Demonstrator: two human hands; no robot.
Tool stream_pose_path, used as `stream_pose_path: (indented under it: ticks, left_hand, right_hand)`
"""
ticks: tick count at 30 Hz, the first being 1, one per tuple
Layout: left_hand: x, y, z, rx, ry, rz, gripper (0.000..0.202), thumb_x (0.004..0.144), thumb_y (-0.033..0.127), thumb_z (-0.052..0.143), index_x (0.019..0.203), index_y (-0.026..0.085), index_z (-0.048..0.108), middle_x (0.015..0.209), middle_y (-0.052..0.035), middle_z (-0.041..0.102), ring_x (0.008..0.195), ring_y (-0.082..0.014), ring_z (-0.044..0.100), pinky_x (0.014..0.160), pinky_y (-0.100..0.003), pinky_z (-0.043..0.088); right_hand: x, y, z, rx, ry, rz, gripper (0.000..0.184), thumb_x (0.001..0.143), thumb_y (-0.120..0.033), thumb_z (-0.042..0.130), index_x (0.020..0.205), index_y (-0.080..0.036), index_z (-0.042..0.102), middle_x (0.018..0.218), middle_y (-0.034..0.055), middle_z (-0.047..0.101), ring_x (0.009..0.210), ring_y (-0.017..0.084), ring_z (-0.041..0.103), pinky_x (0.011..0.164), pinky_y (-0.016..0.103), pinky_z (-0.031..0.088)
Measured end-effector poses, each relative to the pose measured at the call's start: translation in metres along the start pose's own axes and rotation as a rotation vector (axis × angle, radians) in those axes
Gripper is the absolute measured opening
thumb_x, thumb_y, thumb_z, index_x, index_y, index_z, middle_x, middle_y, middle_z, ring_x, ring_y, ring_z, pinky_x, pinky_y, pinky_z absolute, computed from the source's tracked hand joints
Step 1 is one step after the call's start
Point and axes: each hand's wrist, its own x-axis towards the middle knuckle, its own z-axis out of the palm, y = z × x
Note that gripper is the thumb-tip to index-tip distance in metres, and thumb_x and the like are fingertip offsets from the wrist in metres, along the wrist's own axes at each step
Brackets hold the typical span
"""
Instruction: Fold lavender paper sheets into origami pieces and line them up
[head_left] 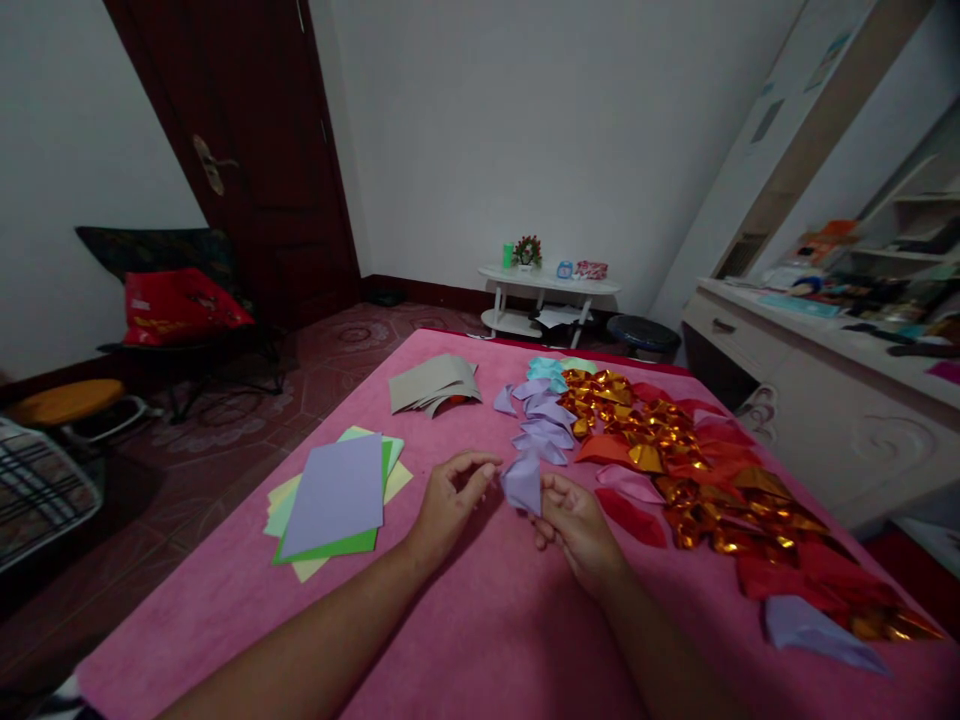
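Observation:
My right hand [574,525] pinches a folded piece of lilac paper [523,482] by its right edge, just above the pink cloth. Beside the paper's left tip is my left hand [459,492], its fingers curved and the thumb a little apart from them. It seems to hold nothing; whether a fingertip touches the paper is hard to tell. Right behind lie several folded lilac paper pieces [546,430]. Left of my left hand rests a stack of coloured sheets [337,495], lilac on top, with green and yellow ones showing beneath.
A grey stack of sheets [435,383] lies toward the far left of the pink-covered table [450,640]. Shiny gold-orange folded pieces [622,410] and red folded pieces [817,575] spread along the right. Beyond stand a small white table [551,280] and a drawer cabinet [810,400].

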Motion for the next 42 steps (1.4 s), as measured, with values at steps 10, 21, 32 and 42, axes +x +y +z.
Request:
stream_pose_path:
  ticks: [10, 21, 32, 42]
  left_hand:
    - [0.01, -0.01, 0.002, -0.214, 0.088, -0.083, 0.031, 0.077, 0.038, 0.063, 0.088, 0.01, 0.067, 0.07, -0.0041, 0.063, 0.057, -0.0102, 0.052, 0.055, -0.021, 0.042]
    - [0.01, -0.014, 0.001, -0.144, 0.072, -0.092, 0.028, 0.075, 0.034, 0.064, 0.089, 0.01, 0.067, 0.07, -0.0049, 0.065, 0.056, -0.01, 0.053, 0.056, -0.022, 0.044]
    - [0.025, -0.027, 0.013, 0.15, 0.057, -0.081, 0.022, 0.073, 0.024, 0.059, 0.088, 0.011, 0.067, 0.064, -0.0021, 0.062, 0.053, -0.0102, 0.051, 0.051, -0.02, 0.039]
    - [0.041, -0.033, 0.02, 0.213, 0.052, -0.071, 0.021, 0.073, 0.02, 0.053, 0.086, 0.013, 0.068, 0.064, -0.0023, 0.063, 0.055, -0.0117, 0.053, 0.051, -0.02, 0.037]
  right_hand:
    - [0.0, 0.0, 0.001, -0.115, 0.107, -0.009, 0.035, 0.055, -0.038, 0.081, 0.077, -0.014, 0.065, 0.066, 0.0025, 0.066, 0.056, 0.013, 0.061, 0.059, 0.027, 0.05]
    - [-0.009, -0.019, -0.022, -0.866, 0.577, -0.671, 0.012, 0.079, -0.031, 0.061, 0.07, -0.023, 0.061, 0.068, 0.0019, 0.056, 0.062, 0.016, 0.05, 0.06, 0.028, 0.041]
    - [-0.002, -0.031, -0.029, -0.96, 0.644, -0.618, 0.015, 0.08, -0.034, 0.057, 0.072, -0.022, 0.061, 0.065, 0.0017, 0.059, 0.059, 0.017, 0.052, 0.06, 0.029, 0.042]
    - [0.113, -0.1, -0.011, -1.372, 0.625, -0.411, 0.021, 0.074, -0.036, 0.054, 0.067, -0.02, 0.066, 0.064, 0.0031, 0.068, 0.062, 0.018, 0.061, 0.054, 0.024, 0.037]
